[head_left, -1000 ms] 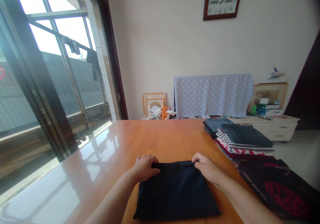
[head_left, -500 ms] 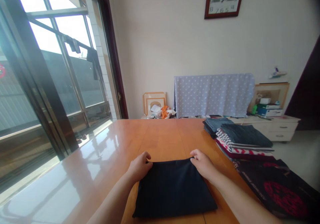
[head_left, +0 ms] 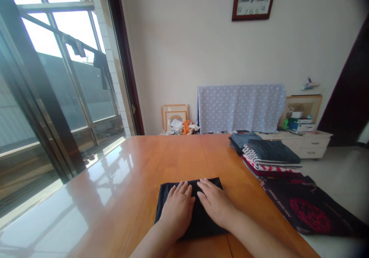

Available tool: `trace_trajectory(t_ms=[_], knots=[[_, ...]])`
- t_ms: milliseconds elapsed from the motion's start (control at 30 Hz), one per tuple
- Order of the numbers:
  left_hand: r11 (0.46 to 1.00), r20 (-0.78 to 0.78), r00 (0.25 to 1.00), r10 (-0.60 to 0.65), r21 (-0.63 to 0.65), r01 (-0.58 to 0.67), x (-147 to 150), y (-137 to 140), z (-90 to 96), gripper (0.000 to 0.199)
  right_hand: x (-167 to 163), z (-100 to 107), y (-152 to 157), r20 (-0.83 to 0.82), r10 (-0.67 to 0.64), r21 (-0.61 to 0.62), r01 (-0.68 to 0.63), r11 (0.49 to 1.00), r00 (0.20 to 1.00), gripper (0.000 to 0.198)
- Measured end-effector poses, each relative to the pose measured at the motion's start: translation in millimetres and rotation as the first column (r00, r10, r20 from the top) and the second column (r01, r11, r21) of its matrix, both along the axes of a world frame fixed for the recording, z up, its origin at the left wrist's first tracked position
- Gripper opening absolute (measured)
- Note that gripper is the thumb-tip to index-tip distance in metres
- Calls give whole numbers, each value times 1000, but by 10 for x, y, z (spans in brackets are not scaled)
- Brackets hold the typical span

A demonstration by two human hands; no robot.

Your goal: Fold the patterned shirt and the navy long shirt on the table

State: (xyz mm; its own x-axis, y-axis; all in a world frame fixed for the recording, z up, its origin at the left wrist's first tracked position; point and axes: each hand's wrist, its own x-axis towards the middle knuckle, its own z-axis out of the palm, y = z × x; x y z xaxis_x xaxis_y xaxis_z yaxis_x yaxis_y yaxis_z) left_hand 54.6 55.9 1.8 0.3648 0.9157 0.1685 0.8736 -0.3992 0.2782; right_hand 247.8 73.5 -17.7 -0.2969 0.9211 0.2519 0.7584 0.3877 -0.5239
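A folded black cloth garment (head_left: 201, 221) lies flat on the wooden table (head_left: 184, 158) in front of me; its exact kind does not show. My left hand (head_left: 179, 208) rests palm down on its left half, fingers stretched forward. On the right half lies my right hand (head_left: 213, 200), also flat with its fingers extended. Neither hand grips the cloth. Both hands hide much of the garment's middle.
Folded clothes (head_left: 272, 154) are stacked at the table's right edge. Nearer on that side lies a dark cloth bag (head_left: 305, 206) with a red round print. Beyond the table are a polka-dot cloth (head_left: 242, 108) and a white cabinet (head_left: 314, 146). Windows (head_left: 77, 69) line the left.
My hands have let go of the garment's far corners and moved inward, now lying flat on top of it. The garment looks smaller. The view has shifted slightly.
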Motion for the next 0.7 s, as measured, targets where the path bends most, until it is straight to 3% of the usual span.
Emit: trace_trajectory(t_ms=[133, 333, 700], knots=[[996, -113, 991, 67, -44, -72, -39, 52, -181, 63, -15, -99, -11, 155, 30, -132, -9, 991, 988, 70], [981, -144, 970, 195, 33, -192, -132, 71, -289, 71, 78, -104, 6, 298, -12, -176, 67, 982, 954, 83], [980, -144, 970, 195, 63, -187, -153, 106, -322, 66, 138, -76, -1, 251, 7, -185, 41, 982, 968, 85]])
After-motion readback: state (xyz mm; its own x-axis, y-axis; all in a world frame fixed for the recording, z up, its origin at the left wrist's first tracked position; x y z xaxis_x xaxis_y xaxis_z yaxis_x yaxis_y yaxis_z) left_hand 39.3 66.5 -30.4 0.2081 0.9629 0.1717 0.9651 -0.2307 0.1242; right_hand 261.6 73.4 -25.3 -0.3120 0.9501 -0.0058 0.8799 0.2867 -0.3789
